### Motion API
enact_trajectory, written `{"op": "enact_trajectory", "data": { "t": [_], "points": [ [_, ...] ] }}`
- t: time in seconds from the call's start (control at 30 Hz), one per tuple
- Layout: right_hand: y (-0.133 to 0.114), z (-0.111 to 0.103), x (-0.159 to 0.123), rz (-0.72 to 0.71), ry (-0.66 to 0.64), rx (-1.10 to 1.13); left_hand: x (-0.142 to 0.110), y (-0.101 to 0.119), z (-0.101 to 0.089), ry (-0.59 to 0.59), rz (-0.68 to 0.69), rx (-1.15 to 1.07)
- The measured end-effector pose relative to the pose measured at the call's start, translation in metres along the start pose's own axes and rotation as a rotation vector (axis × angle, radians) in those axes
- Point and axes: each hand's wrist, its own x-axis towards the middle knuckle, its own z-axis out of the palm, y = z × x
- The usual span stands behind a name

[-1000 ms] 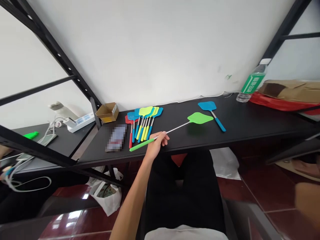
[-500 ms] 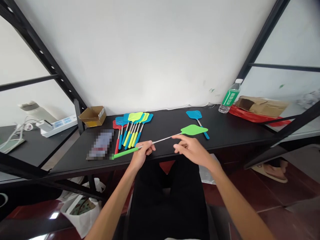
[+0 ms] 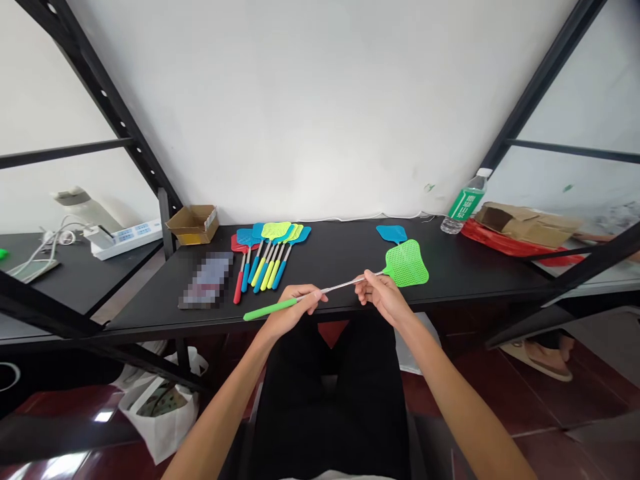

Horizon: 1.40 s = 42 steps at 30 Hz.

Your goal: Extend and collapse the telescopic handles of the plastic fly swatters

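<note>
From the head camera, I look down at a person sitting at a black desk (image 3: 340, 250), with both hands on a green fly swatter (image 3: 340, 287). The swatter lies crosswise over the front part of the desk, handle end to the left, its broad holed head (image 3: 407, 263) to the right and turned up to view. The left hand (image 3: 295, 303) closes round it where the green handle meets the metal rod, thumb laid along the rod and fingers curled under. The right hand (image 3: 384, 298) pinches the rod between thumb and forefinger just beside the head, the other fingers bent in.

Behind the green head a blue fly swatter (image 3: 391, 233) shows only its top; I cannot tell whether the two touch. To the left, a row of fly swatters (image 3: 270, 253) in red, blue and yellow lies with handles toward the person, some heads overlapping. Beside that row is a blurred-out flat thing (image 3: 207, 280), and behind it a small open cardboard box (image 3: 193, 227). At the far right stands a tilted water bottle (image 3: 465, 203) with a green label, next to brown cardboard (image 3: 530, 225) on something red (image 3: 500, 241).
</note>
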Motion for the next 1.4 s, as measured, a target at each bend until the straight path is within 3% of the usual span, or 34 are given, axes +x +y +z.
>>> {"op": "enact_trajectory", "data": {
  "t": [0.43,0.83,1.07,1.4],
  "points": [
    [0.003,-0.002,0.003,0.003,-0.012,0.082,0.001,-0.001,-0.003,0.002,-0.006,-0.079],
    [-0.004,0.003,-0.002,0.034,-0.046,-0.061,0.004,-0.003,-0.004,-0.020,0.015,-0.134],
    [-0.009,0.004,-0.004,0.008,-0.076,-0.085,0.007,-0.009,0.002,0.106,-0.040,-0.198],
    [0.003,-0.005,-0.001,0.036,-0.031,-0.024,0.010,-0.015,0.001,0.269,-0.102,-0.338]
  ]
}}
